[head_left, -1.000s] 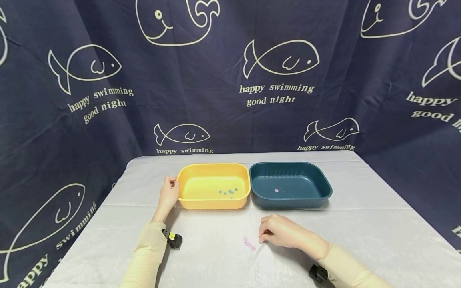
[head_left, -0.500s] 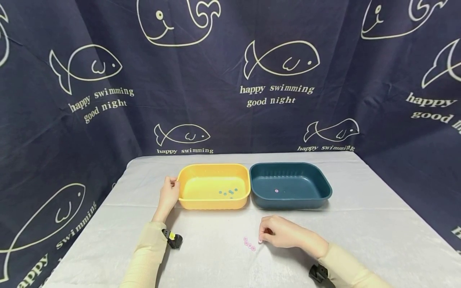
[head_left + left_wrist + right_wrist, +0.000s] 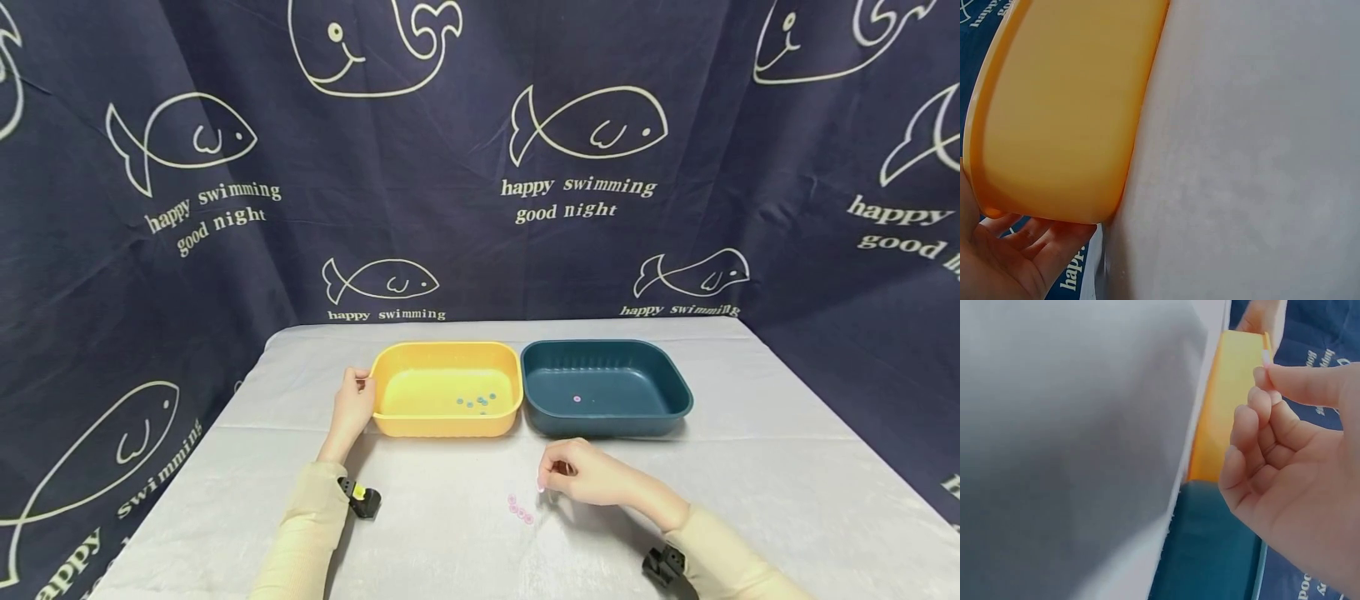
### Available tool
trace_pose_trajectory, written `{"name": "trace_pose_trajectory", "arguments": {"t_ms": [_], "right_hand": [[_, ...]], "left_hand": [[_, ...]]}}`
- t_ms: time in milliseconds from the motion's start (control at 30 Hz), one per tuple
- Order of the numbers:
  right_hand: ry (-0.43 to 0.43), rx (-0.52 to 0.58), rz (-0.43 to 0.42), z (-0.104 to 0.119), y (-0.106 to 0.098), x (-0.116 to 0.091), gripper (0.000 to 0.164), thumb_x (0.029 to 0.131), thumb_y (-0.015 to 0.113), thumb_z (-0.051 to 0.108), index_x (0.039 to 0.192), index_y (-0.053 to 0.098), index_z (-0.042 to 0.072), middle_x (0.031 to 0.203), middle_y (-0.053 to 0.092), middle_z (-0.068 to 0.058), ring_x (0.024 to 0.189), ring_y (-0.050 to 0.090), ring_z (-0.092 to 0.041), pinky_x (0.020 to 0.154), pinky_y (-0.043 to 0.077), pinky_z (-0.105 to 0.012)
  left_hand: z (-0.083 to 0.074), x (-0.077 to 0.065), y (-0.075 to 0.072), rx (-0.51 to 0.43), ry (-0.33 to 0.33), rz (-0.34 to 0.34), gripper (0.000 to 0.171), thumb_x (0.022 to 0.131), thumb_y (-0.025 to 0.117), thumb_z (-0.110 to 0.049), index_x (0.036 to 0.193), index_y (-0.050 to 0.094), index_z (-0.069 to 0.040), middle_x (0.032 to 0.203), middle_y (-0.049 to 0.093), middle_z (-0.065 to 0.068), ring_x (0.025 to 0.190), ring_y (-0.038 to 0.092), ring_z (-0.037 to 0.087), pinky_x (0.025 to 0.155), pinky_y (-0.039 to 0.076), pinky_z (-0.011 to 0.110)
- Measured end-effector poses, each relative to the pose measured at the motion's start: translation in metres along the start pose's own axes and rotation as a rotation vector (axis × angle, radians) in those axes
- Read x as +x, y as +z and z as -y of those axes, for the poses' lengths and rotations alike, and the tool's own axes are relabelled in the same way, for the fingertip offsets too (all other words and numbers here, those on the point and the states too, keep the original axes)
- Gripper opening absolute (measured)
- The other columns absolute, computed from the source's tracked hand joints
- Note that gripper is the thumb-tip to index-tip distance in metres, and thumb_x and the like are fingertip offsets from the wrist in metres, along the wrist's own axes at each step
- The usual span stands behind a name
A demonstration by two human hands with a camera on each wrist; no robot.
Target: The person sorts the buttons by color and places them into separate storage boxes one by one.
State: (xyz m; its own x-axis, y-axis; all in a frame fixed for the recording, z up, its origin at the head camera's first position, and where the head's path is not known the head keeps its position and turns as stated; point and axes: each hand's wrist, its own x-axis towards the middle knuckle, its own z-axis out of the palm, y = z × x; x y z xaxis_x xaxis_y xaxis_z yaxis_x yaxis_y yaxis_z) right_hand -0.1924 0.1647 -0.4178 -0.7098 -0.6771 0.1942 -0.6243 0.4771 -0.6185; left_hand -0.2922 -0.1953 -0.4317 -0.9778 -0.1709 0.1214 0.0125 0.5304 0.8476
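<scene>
My left hand (image 3: 354,408) grips the left end of a yellow plastic basin (image 3: 447,427), its fingers against the outside wall in the left wrist view. Several small blue buttons (image 3: 480,401) lie on that basin's floor. A dark teal basin (image 3: 607,427) stands against its right side, with one pink button (image 3: 577,399) inside. In front of the teal basin, my right hand (image 3: 588,477) pinches a small pink button (image 3: 1266,357) between thumb and index finger, above the table. Just left of it, several pink buttons (image 3: 521,513) lie close together on the cloth.
A pale grey cloth (image 3: 420,533) covers the table. Behind and at both sides hangs a dark blue curtain (image 3: 450,208) with white fish drawings and lettering. Black camera mounts (image 3: 364,502) sit at both wrists.
My right hand has lifted slightly off the cloth with a pink button at its fingertips, beside the other pink ones. The left hand stays on the yellow basin.
</scene>
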Motion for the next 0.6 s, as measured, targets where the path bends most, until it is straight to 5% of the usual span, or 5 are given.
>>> {"name": "trace_pose_trajectory", "arguments": {"t_ms": [333, 600], "right_hand": [[-0.017, -0.018, -0.075, -0.001, -0.012, 0.002, 0.014, 0.082, 0.059, 0.002, 0.076, 0.063, 0.014, 0.069, 0.056, 0.010, 0.062, 0.042, 0.004, 0.055, 0.041, -0.016], [0.062, 0.008, -0.127, 0.001, -0.029, 0.004, 0.012, 0.085, 0.057, 0.003, 0.079, 0.064, 0.011, 0.071, 0.057, 0.006, 0.063, 0.045, 0.002, 0.057, 0.042, -0.018]], "left_hand": [[-0.001, -0.001, -0.001, -0.012, -0.014, 0.007, 0.030, 0.097, 0.034, -0.016, 0.121, 0.041, 0.002, 0.126, 0.050, 0.032, 0.116, 0.051, 0.044, 0.096, 0.043, 0.052], [-0.002, -0.002, -0.001, -0.007, 0.005, 0.000, 0.030, 0.096, 0.034, -0.015, 0.119, 0.040, 0.003, 0.125, 0.049, 0.034, 0.117, 0.049, 0.046, 0.097, 0.042, 0.054]]}}
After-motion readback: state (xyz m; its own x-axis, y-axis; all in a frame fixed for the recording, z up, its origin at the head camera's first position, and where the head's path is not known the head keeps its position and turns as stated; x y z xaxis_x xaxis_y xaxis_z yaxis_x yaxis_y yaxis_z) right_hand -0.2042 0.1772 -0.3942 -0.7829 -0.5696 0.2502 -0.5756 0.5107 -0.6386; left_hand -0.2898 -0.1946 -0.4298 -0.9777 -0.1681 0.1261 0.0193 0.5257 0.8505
